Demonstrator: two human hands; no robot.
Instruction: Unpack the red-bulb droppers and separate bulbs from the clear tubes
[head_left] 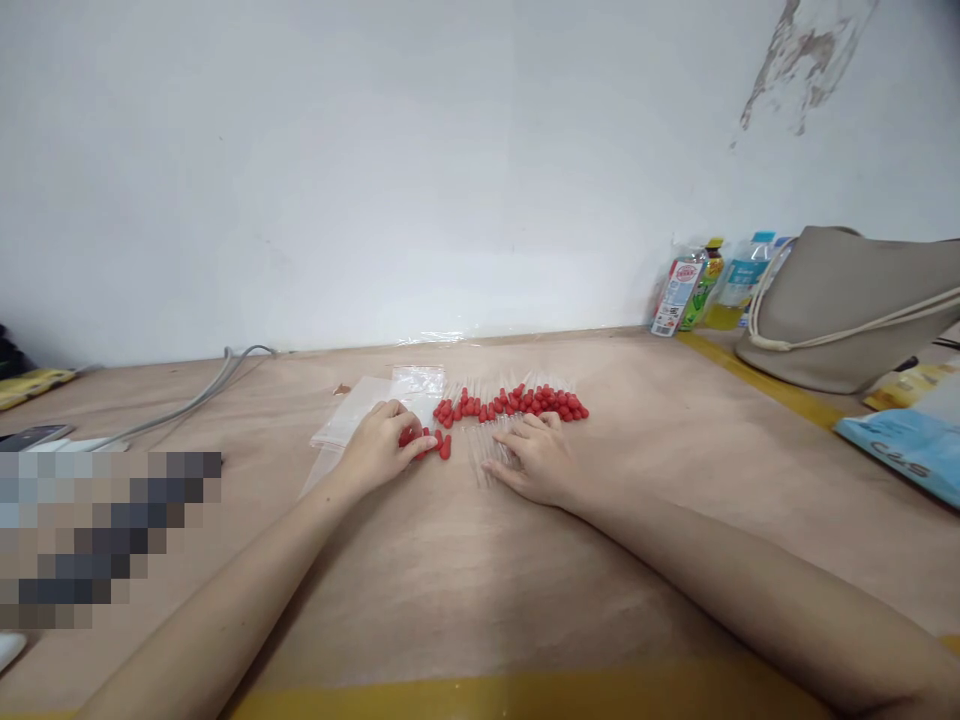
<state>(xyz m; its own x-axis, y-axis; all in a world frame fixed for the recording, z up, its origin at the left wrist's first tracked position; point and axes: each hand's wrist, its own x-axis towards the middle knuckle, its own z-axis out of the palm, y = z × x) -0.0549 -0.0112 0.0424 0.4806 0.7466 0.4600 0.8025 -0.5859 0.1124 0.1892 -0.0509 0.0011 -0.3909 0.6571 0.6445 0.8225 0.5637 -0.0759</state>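
My left hand (381, 445) rests on the table, fingers curled over a small group of red rubber bulbs (445, 446). Its thumb lies against them, and part of the group is hidden beneath the fingers. To its right, my right hand (541, 462) is bent over thin clear glass tubes (480, 462) lying side by side, with thumb and fingertips on them. Behind both hands stretches a row of droppers (514, 402), clear tubes fitted with red bulbs, bulb ends towards me. Clear plastic zip bags (358, 412) lie flat beside and behind my left hand.
A grey cable (202, 395) runs across the table's left side, near a phone (34, 438). Bottles and a drink carton (677, 297) stand by the wall at right. A grey-beige bag (847, 310) and a blue packet (904, 452) lie farther right.
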